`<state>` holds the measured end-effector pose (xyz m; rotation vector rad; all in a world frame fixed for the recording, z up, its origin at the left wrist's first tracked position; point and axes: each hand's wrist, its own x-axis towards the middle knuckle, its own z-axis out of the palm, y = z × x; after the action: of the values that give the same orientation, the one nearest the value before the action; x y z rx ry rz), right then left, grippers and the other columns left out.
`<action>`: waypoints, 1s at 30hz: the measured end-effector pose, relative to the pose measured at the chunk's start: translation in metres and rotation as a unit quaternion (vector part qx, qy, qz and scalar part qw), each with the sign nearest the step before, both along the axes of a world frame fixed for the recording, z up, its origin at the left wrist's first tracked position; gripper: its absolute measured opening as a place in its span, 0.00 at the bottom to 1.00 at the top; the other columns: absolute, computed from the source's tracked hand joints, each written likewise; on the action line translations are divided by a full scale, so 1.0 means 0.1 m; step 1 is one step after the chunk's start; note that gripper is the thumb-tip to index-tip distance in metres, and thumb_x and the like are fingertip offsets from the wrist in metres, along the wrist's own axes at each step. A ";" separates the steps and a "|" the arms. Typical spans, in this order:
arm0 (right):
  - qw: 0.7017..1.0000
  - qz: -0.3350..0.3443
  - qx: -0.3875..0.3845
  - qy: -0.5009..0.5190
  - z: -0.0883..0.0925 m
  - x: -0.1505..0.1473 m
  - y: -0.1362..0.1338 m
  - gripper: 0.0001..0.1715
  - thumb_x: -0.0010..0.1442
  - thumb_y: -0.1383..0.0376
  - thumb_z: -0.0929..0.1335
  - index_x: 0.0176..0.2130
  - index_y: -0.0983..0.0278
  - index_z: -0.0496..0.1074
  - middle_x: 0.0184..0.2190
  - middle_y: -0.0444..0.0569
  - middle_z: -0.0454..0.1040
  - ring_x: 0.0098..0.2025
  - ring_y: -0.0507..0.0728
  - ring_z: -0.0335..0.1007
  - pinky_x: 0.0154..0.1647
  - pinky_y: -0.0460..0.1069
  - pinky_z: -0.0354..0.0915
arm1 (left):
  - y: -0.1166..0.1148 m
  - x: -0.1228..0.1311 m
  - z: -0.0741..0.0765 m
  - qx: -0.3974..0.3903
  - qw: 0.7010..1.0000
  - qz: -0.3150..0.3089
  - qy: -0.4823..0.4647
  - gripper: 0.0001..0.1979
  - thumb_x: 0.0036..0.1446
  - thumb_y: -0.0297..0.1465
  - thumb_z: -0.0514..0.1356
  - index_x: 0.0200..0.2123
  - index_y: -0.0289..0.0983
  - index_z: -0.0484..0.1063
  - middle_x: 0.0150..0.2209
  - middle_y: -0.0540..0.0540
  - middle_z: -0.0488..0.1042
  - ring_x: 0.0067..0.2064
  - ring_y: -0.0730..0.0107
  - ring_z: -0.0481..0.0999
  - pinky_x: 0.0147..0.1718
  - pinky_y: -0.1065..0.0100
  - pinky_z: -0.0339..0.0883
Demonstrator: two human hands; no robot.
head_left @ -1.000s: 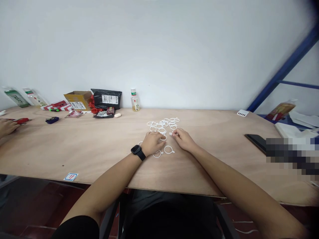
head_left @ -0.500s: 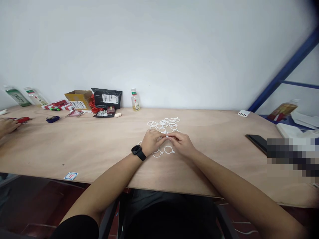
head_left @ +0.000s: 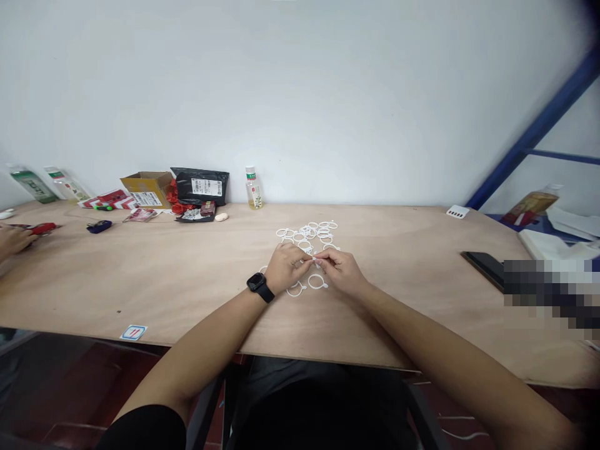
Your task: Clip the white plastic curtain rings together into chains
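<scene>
Brought leftward since a second ago: bare right hand, from just beside bare left hand to fingertips meeting it. Left nearly in place: left hand, with black square-faced smartwatch at the wrist. Pinched now between thumbs and fingers of both hands: small white plastic piece, over the middle of pale brown wooden table. Too covered by fingers to tell its full shape.

Just beyond the hands, on the far side: loose cluster of thin white plastic rings, several overlapping. Nearer, below the fingertips: white ring with small round tab and, just left of it, similar ring.

Far, by the wall, left of the cluster: clear plastic bottle with white cap. Farther left: black plastic mailing bag beside open brown cardboard box. At far left edge: another person's hand, next to red object. At right: dark flat phone-like slab; farther off, white slotted block.
</scene>
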<state>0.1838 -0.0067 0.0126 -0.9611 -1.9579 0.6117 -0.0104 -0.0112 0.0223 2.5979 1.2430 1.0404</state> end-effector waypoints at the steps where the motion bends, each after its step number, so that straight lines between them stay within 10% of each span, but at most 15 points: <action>1: 1.000 0.002 -0.003 0.003 0.00 -0.01 0.00 0.13 0.62 0.59 0.65 0.39 0.61 0.77 0.31 0.47 0.78 0.31 0.55 0.72 0.32 0.49 0.67 | 0.00 0.00 0.00 -0.001 1.000 -0.001 0.002 0.12 0.62 0.37 0.55 0.33 0.40 0.76 0.34 0.46 0.78 0.40 0.66 0.74 0.47 0.60 0.62; 15: 0.981 0.031 0.021 -0.192 0.06 0.14 0.10 0.12 0.62 0.59 0.66 0.38 0.59 0.78 0.34 0.46 0.79 0.35 0.55 0.73 0.36 0.48 0.64 | 0.17 -0.11 -0.12 -0.062 0.991 0.095 0.067 0.10 0.60 0.36 0.57 0.42 0.42 0.77 0.44 0.46 0.76 0.48 0.59 0.70 0.49 0.56 0.60; 30: 0.938 -0.132 -0.036 -0.318 -0.20 0.67 0.62 0.19 0.57 0.68 0.66 0.48 0.61 0.73 0.48 0.53 0.72 0.48 0.60 0.70 0.46 0.50 0.63 | 0.20 -0.15 -0.23 -0.098 0.974 0.121 0.164 0.16 0.58 0.44 0.57 0.46 0.45 0.75 0.46 0.42 0.73 0.50 0.52 0.67 0.50 0.50 0.56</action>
<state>0.2511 0.0555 -0.0075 -1.5828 -2.3046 0.2255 -0.0252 0.0086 -0.0008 2.5788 1.6747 0.4870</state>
